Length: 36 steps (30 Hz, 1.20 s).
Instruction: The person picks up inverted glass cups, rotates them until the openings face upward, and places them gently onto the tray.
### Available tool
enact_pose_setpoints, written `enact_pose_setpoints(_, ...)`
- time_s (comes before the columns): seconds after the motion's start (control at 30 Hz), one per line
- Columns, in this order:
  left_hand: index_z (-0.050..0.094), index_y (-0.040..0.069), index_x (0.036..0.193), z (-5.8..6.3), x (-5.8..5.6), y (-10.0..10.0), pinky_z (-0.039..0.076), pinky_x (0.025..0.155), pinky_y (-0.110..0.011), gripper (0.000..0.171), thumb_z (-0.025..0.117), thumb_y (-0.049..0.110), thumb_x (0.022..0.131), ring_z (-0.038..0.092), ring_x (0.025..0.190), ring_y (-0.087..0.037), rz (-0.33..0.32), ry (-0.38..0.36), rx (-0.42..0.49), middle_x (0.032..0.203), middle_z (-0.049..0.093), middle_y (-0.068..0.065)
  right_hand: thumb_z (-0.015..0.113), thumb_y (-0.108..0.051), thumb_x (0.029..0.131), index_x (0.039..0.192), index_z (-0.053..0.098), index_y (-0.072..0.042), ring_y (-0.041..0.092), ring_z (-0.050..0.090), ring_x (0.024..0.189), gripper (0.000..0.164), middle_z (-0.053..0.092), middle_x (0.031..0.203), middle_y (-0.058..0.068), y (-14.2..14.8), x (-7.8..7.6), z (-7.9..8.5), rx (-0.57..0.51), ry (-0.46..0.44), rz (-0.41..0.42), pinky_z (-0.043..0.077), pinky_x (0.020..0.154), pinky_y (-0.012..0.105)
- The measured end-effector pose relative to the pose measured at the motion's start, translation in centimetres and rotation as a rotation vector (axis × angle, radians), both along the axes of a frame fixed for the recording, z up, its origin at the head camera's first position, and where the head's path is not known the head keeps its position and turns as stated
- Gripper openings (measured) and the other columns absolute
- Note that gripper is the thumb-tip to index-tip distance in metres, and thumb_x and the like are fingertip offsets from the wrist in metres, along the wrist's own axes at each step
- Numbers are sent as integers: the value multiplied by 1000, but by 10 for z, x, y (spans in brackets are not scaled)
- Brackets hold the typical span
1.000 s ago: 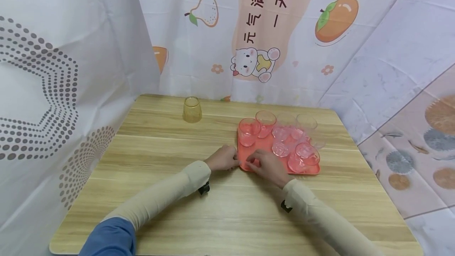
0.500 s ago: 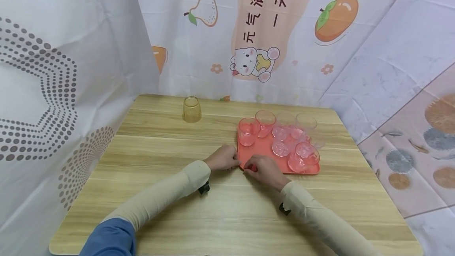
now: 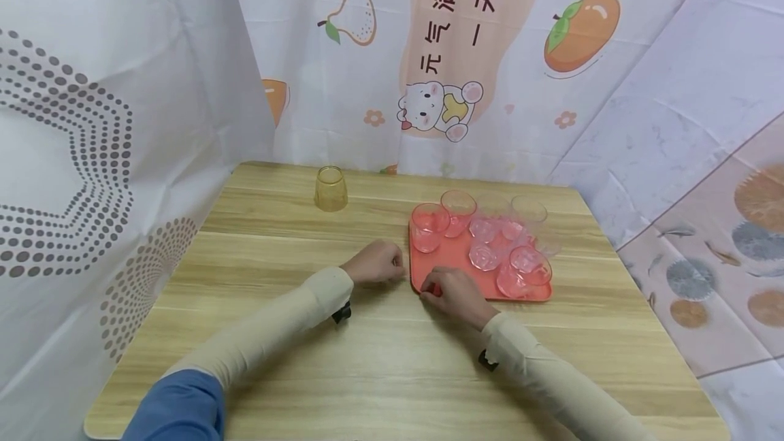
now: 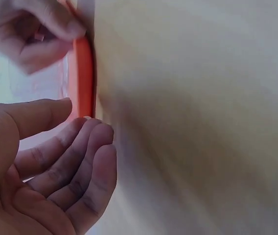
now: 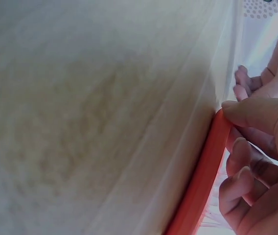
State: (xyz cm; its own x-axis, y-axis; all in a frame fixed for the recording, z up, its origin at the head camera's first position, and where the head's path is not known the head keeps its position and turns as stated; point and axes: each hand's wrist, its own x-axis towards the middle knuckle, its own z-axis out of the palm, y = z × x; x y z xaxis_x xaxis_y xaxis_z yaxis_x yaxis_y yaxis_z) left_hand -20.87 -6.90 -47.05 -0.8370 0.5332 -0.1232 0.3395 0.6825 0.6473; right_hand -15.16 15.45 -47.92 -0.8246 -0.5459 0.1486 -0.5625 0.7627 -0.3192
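Observation:
A red tray point(image 3: 429, 265) lies on the wooden table and carries several clear cups point(image 3: 484, 256), some looking pinkish over it. My right hand point(image 3: 458, 297) pinches the tray's near edge close to its left corner. In the right wrist view the thumb point(image 5: 249, 113) lies on the outside of the red rim point(image 5: 202, 171), with the other fingers curled on the inner side. My left hand point(image 3: 375, 263) is just left of the tray's left side. Its thumb and bent fingers point(image 4: 102, 171) are apart in the left wrist view, holding nothing.
A yellow cup point(image 3: 331, 190) stands upside down at the back left of the table point(image 3: 282, 243). A printed curtain point(image 3: 355, 87) hangs right behind the table, with more hanging cloth at both sides.
My right hand has come down from over the tray onto its near rim and now pinches it. The left hand has drawn a little left, away from the tray's edge. The cups have stayed put.

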Motion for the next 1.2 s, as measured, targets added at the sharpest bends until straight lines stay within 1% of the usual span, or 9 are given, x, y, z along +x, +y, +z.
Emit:
enact_pose_setpoints(0.17,73,8,89,15,-19,-21,52,62,-30,13,70,17,98,65,64,-15,46,58,3,77,70,-2,86,-17,84,89,76,-18,6,58,75,12,63,84,-9,0,1,2,11,-39,-19,51,70,27)
enact_pose_setpoints(0.3,71,9,91,32,-39,-45,50,61,-29,13,68,19,98,60,66,-13,99,148,-29,82,68,-1,86,-17,85,89,76,-18,6,58,76,11,63,83,-9,1,1,2,8,-34,-9,51,70,27)
enact_pose_setpoints(0.43,70,6,95,52,-56,-71,50,61,-32,16,64,20,100,59,67,-16,181,227,-40,86,68,-5,86,-17,85,88,75,-19,6,58,76,11,63,83,-9,2,1,2,-5,-24,9,50,69,27)
enact_pose_setpoints(0.57,71,4,98,61,-70,-92,51,61,-37,18,59,16,100,60,68,-20,280,349,-51,86,69,-8,85,-18,86,88,75,-20,6,58,76,10,62,84,-10,3,0,2,-15,-37,19,50,69,26)
enact_pose_setpoints(0.67,70,1,103,61,-80,-101,51,64,-40,19,59,16,99,58,76,-25,358,437,-69,92,65,-13,85,-18,86,88,75,-20,5,57,76,10,62,84,-11,4,0,1,-24,-51,24,49,69,26)
enact_pose_setpoints(0.77,65,-2,114,58,-88,-107,50,68,-43,28,65,20,98,52,88,-31,425,490,-74,104,57,-18,85,-17,86,89,76,-21,4,56,76,10,61,84,-12,5,0,-1,-26,-58,24,49,69,25)
enact_pose_setpoints(0.93,59,-9,118,49,-98,-111,49,70,-44,44,70,26,95,44,97,-38,466,539,-126,110,47,-25,84,-18,87,89,76,-21,6,59,77,9,63,85,-12,6,-1,-1,-29,-66,42,50,70,25)
enact_pose_setpoints(1.03,57,-11,114,44,-104,-113,49,69,-45,47,70,29,94,41,98,-41,465,538,-173,108,44,-28,85,-18,87,89,76,-21,7,59,78,9,63,85,-12,6,-3,0,-31,-72,46,50,70,26)
enact_pose_setpoints(1.2,54,-12,114,35,-114,-117,48,65,-47,52,67,35,95,39,98,-42,469,449,-195,105,43,-27,84,-18,87,90,76,-21,7,60,79,9,64,85,-12,6,-7,1,-30,-76,63,51,72,28)
